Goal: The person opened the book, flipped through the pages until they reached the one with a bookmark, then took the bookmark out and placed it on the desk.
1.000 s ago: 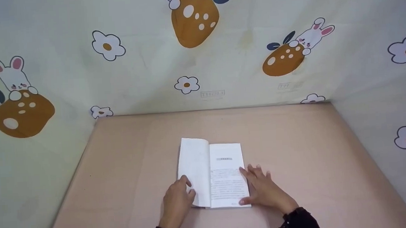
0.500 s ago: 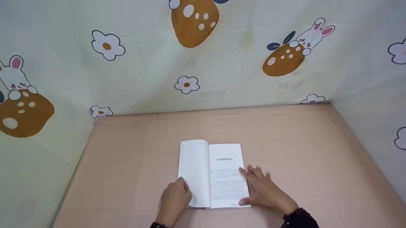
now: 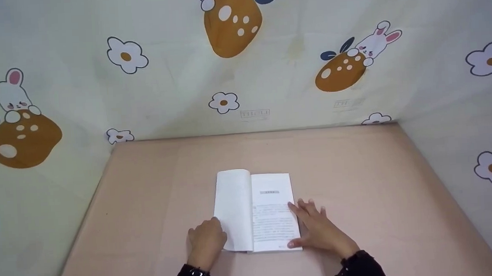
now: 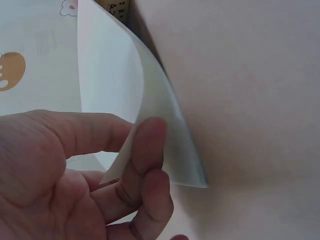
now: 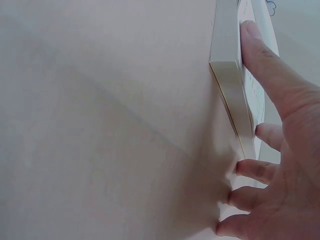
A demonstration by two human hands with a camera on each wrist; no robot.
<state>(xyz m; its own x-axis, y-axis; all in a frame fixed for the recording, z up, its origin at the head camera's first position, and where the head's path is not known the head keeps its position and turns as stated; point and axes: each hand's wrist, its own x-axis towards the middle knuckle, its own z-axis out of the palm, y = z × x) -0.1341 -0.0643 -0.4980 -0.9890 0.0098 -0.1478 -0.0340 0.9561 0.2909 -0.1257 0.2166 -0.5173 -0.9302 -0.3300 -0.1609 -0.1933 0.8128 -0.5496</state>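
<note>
Pinching side: left hand (image 3: 206, 239) has the outer edge of the left leaf (image 3: 234, 210), low down toward the near end. Wrist view shows curled fingers and thumb with the sheet caught between them, so basically no gap left in that grip. One sheet or several? Can't tell, sorry.

Book: the right page (image 3: 275, 220) and that leaf make a narrow spread at the near middle of the table (image 3: 156, 193), between the two hands.

Long axis: runs near to far, with a slight lean. The fold goes the same way, right of the left hand and left of the right one.

Key relation, imo: from the left-hand pinch, the leaf stretches right to the fold and away toward the far end. Left hand is clearly the nearer one to it; the right hand sits across the fold.

Right hand (image 3: 323, 230): fingers spread wide, nothing gripped. Thumb rests on the near right corner of the page, index fingertip touches the right edge, the rest reach past it.

Page block (image 5: 225, 42): looks fairly thick on that side.

Print: heading bar plus text lines, too small to read.

Backdrop: bunny-and-flower cloth (image 3: 175, 82) at the far side.
</note>
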